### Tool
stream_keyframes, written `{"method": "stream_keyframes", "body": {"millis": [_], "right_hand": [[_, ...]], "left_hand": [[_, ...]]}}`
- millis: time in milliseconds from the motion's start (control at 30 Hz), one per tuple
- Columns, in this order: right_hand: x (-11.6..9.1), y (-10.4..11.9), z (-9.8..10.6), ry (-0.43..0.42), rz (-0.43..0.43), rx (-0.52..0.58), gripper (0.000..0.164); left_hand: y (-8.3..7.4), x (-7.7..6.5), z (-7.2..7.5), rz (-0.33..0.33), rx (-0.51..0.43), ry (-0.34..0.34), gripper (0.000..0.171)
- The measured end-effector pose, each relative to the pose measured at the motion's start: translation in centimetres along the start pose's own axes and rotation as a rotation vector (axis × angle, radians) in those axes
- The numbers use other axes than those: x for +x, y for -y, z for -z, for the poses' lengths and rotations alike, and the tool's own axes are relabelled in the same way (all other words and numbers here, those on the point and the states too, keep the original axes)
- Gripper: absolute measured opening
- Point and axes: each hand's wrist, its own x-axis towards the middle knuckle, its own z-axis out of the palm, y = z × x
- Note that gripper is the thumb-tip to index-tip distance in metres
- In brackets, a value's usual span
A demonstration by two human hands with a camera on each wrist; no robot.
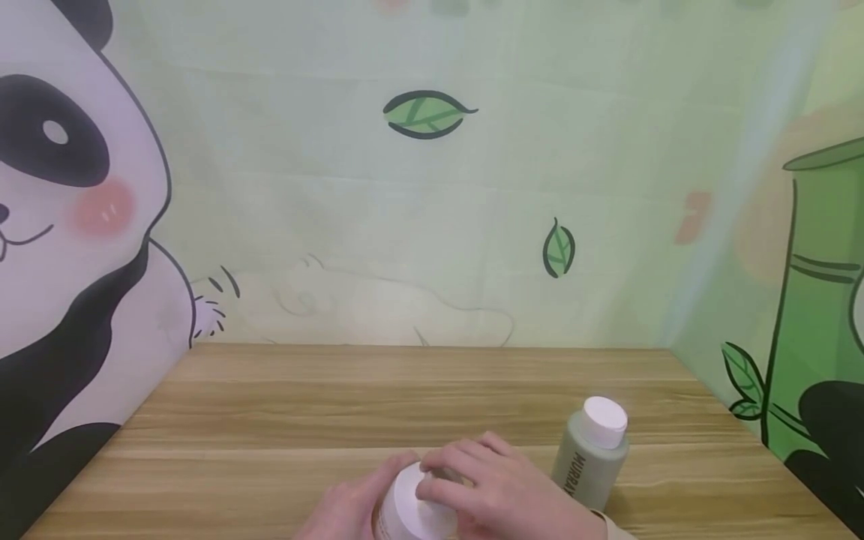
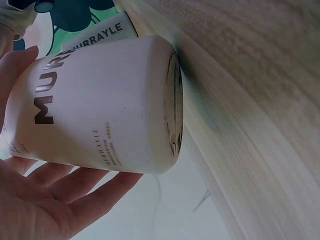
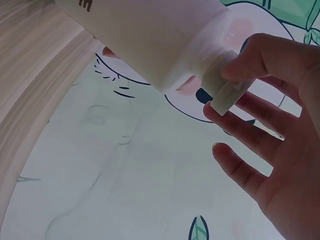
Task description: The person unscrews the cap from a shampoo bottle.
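Note:
A white bottle [image 2: 105,105] printed with MURRAYLE lettering stands at the front of the table. My left hand [image 1: 344,506] grips its side, the thumb on one side and the fingers on the other, as the left wrist view shows. Its base is at the tabletop; whether it touches is hard to tell. Over the top, my right hand [image 1: 499,487] pinches the small off-white cap [image 3: 226,101] at the bottle's neck between thumb and fingers. In the right wrist view its other fingers spread away from the cap. The head view hides the cap behind the right hand.
A grey-green bottle [image 1: 590,465] with a white cap [image 1: 605,420] stands upright just right of the right hand. The wooden table [image 1: 304,397] ends at a cloth backdrop [image 1: 304,150] with a panda, leaves and bamboo printed on it.

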Motion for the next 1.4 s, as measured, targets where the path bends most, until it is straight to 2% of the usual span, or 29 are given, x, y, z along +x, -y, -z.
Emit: {"method": "stream_keyframes", "body": {"millis": [133, 367, 500, 633, 767, 933, 1067, 1167, 1300, 1400], "right_hand": [[-0.1, -0.3, 0.5, -0.038, 0.002, 0.002, 0.054], [-0.7, -1.0, 0.9, -0.094, -0.086, 0.135, 0.062], [-0.9, -1.6, 0.8, -0.146, -0.102, 0.169, 0.068], [-0.8, -2.0, 0.5, -0.183, -0.107, 0.158, 0.057], [-0.9, -2.4, 0.3, -0.2, -0.128, 0.155, 0.051], [-1.0, -3.0, -0.1, -0.241, -0.245, 0.372, 0.051], [-1.0, -3.3, -0.4, -0.257, -0.399, 0.539, 0.052], [-0.9, -3.4, -0.5, -0.261, -0.479, 0.646, 0.047], [-0.9, -3.6, -1.0, -0.274, -0.518, 0.674, 0.04], [-1.0, -3.7, -1.5, -0.282, -0.536, 0.662, 0.041]], "left_hand": [[-0.1, 0.0, 0.1, 0.004, -0.004, 0.008, 0.074], [0.1, -0.1, -0.1, -0.051, -0.01, -0.005, 0.073], [0.2, -0.1, -0.2, -0.076, -0.007, -0.014, 0.074], [0.4, 0.0, -0.2, -0.052, -0.026, 0.005, 0.076], [1.0, 0.3, -0.2, -0.023, 0.014, 0.004, 0.081], [1.8, 0.7, 0.3, -0.014, -0.011, 0.024, 0.09], [1.6, 0.7, 1.0, 0.004, -0.066, 0.045, 0.088], [1.5, 0.6, 1.2, 0.011, -0.079, 0.057, 0.085], [1.8, 0.6, 1.4, -0.012, -0.136, 0.036, 0.084], [2.4, 0.3, 1.8, 0.0, -0.183, -0.025, 0.083]]}}
